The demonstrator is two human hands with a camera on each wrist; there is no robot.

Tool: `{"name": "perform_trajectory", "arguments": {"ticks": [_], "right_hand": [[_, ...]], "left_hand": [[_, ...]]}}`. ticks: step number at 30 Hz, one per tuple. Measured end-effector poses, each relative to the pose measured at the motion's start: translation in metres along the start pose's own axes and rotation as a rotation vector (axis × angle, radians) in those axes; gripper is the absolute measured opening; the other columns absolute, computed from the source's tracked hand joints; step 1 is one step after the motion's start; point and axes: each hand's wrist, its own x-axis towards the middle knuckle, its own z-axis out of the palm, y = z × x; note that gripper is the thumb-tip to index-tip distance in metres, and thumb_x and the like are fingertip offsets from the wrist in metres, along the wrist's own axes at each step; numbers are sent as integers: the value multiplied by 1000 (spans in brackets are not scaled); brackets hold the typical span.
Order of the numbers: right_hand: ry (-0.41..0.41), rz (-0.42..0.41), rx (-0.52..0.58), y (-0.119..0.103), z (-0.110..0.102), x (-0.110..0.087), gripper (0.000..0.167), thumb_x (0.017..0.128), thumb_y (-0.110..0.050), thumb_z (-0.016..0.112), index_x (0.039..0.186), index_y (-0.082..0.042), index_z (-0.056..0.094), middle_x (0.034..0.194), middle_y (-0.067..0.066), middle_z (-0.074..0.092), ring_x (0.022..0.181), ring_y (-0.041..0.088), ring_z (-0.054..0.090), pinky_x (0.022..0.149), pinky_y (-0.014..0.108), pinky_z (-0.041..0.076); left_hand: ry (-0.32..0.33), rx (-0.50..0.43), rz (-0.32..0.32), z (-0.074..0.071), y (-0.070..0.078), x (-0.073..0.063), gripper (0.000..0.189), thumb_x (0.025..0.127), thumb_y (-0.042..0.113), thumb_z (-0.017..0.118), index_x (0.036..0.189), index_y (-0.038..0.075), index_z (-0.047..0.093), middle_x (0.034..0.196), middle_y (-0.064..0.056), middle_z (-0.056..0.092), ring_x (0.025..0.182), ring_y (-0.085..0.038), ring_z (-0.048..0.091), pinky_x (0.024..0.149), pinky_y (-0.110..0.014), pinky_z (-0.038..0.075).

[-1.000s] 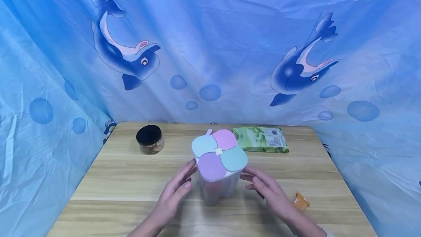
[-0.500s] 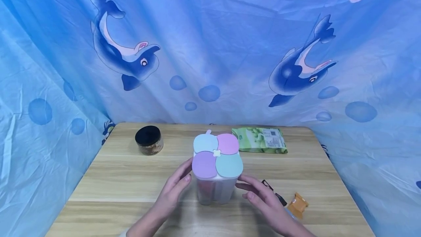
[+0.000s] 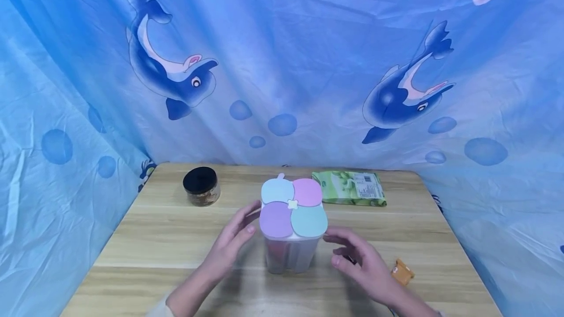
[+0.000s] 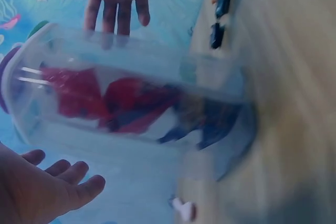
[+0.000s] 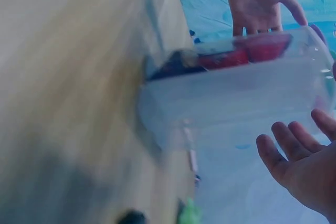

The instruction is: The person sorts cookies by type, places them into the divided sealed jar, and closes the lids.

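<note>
From where I stand, the clear storage container sits upright in the middle of the worktop, between two hands. The left hand and right hand are both released, fingers loosely extended at its sides; I can't tell whether any fingertip touches it. Its pastel four-petal lid is on, every petal flat, so closing it looks done. Red packets already show inside. A black-lidded jar, a green packet and an orange packet lie outside; whether anything is left for them, I can't judge.
</note>
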Motion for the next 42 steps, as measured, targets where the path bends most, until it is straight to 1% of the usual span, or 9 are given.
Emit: {"name": "perform_trajectory", "arguments": {"ticks": [4, 7, 10, 12, 19, 24, 29, 37, 42], "right_hand": [[8, -76, -74, -14, -15, 12, 46, 99, -12, 68, 142, -22, 55, 143, 0, 60, 129, 16, 60, 98, 34, 56], [-18, -172, -113, -21, -24, 23, 53, 97, -8, 71, 146, -17, 53, 145, 1, 58, 131, 17, 58, 98, 34, 55], [-46, -244, -143, -23, -30, 33, 57, 93, -5, 74, 146, -14, 54, 147, 2, 57, 132, 18, 56, 99, 35, 55], [-58, -270, -174, -24, -33, 39, 58, 91, -6, 77, 144, -15, 56, 146, 2, 57, 131, 18, 56, 98, 35, 55], [-68, -295, -280, -31, -33, 45, 57, 89, -14, 82, 141, -22, 60, 143, -2, 57, 129, 16, 56, 96, 36, 56], [-58, -334, -333, -36, -32, 48, 54, 86, -14, 84, 136, -23, 64, 140, -3, 59, 127, 16, 58, 95, 37, 55], [-46, -323, -335, -39, -31, 49, 51, 87, -16, 84, 134, -24, 66, 138, -5, 61, 128, 16, 58, 94, 38, 56], [-27, -319, -329, -40, -30, 51, 49, 86, -20, 84, 132, -23, 67, 136, -4, 63, 126, 16, 59, 93, 34, 57], [-16, -315, -348, -43, -32, 53, 46, 86, -25, 85, 130, -24, 69, 134, -6, 65, 124, 15, 61, 91, 36, 58]], "left_hand": [[-28, 39, 72, -10, 8, 19, 58, 106, 11, 45, 161, 4, 27, 165, -20, 31, 148, -47, 33, 114, -40, 41], [-66, 52, 106, -15, 13, 33, 66, 104, 15, 53, 162, 5, 24, 166, -19, 29, 150, -47, 29, 118, -58, 32], [-112, 59, 102, -15, 14, 42, 74, 100, 20, 61, 162, 7, 22, 164, -17, 32, 151, -43, 30, 118, -68, 23], [-132, 61, 87, -13, 13, 45, 78, 98, 22, 65, 162, 7, 22, 162, -16, 35, 150, -41, 32, 119, -66, 25], [-137, 31, 95, -11, 8, 45, 79, 95, 20, 70, 160, 12, 25, 155, -14, 43, 145, -37, 39, 114, -26, 39], [-136, 69, 121, -13, 5, 44, 79, 95, 23, 70, 160, 14, 27, 155, -11, 43, 144, -37, 41, 115, -31, 41], [-147, 74, 152, -15, 1, 43, 84, 95, 34, 70, 162, 15, 23, 158, -10, 40, 144, -37, 41, 116, -35, 41], [-162, 35, 142, -18, 1, 45, 91, 93, 41, 74, 163, 16, 22, 159, -12, 39, 145, -38, 39, 115, -33, 41], [-216, 35, 129, -23, 7, 50, 100, 87, 41, 82, 163, 16, 22, 158, -10, 41, 147, -35, 38, 115, -33, 41]]}}
